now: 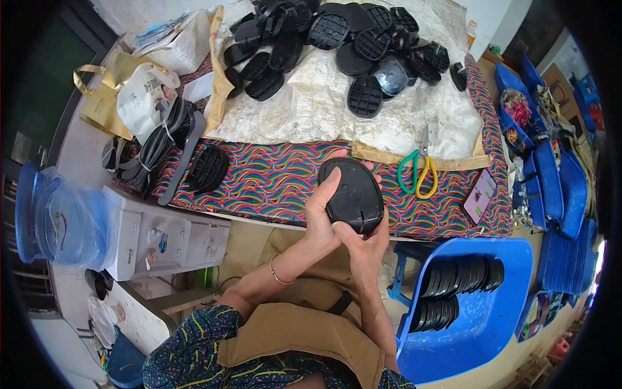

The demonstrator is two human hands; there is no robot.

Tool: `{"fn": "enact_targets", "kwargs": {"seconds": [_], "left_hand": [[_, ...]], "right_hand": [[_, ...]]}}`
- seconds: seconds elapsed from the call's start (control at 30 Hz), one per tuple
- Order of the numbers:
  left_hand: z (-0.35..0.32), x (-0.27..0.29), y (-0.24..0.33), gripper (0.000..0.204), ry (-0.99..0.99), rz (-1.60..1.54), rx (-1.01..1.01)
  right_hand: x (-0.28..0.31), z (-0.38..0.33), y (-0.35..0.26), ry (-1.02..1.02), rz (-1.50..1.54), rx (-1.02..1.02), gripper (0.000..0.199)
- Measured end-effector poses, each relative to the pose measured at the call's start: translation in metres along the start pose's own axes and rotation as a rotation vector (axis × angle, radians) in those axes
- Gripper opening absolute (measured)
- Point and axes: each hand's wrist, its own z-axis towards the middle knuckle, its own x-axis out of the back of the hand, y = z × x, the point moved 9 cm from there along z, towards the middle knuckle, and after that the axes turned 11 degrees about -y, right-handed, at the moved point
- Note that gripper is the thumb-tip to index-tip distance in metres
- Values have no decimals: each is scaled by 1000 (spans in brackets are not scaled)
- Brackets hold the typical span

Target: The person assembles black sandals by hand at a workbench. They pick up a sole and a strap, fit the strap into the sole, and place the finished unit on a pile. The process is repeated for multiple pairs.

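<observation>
Left of the striped cloth (272, 181) stands a water dispenser (162, 240). Over the cloth's near edge, the left hand (322, 214) and right hand (364, 243) both clasp one black oval sole piece (353, 194): it looks like inspection. Right of the cloth, a blue bin (512, 259) holds stacked pieces; placing it there would demand a steady release.

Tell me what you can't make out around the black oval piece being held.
Head view only:
- Black oval piece: its far face is turned away; left hand and right hand cover its edges.
- Stacked black pieces in the blue bin: overlapping, uncountable.
- Phone screen: too small.
</observation>
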Motion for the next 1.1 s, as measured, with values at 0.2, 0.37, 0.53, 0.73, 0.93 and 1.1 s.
{"fn": "enact_targets", "kwargs": {"seconds": [0.2, 0.37, 0.53, 0.73, 0.93, 1.1], "left_hand": [[6, 24, 2, 40, 11, -280, 24], [5, 37, 53, 52, -2, 88, 127], [-2, 68, 171, 88, 127, 1281, -39], [-19, 91, 267, 88, 511, 2575, 67], [-21, 152, 253, 93, 472, 2688, 144], [-17, 161, 251, 92, 521, 2667, 223]], "right_hand": [[-10, 12, 2, -185, 92, -10, 58], [1, 11, 35, -372, -235, -66, 46], [15, 19, 47, -178, -425, 3, 17], [0, 27, 40, -176, -710, 296, 8], [-2, 22, 39, -172, -737, 368, 7], [0, 22, 41, -168, -756, 346, 6]]}}
